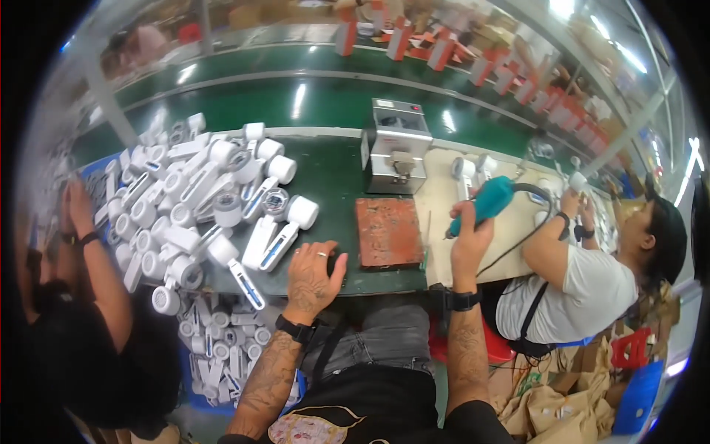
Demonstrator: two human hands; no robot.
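While the teal electric screwdriver [484,203] slants, tip toward 8 o'clock, the right hand [470,240] grips its handle; the left hand [314,274] lies open, flat on the green bench [333,177]

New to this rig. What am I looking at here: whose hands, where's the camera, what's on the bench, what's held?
One picture, from a fisheye camera worn on a person's head, looking down; straight edges bend near the rim. The two tattooed forearms rising from the bottom are the wearer's own. The left hand rests flat on the green bench top, beside a pile of white plastic handheld devices with round heads. The right hand grips a teal electric screwdriver with a black cord. Between them lies a reddish-brown square mat, behind it a small grey metal box machine. Co-workers sit on both sides.
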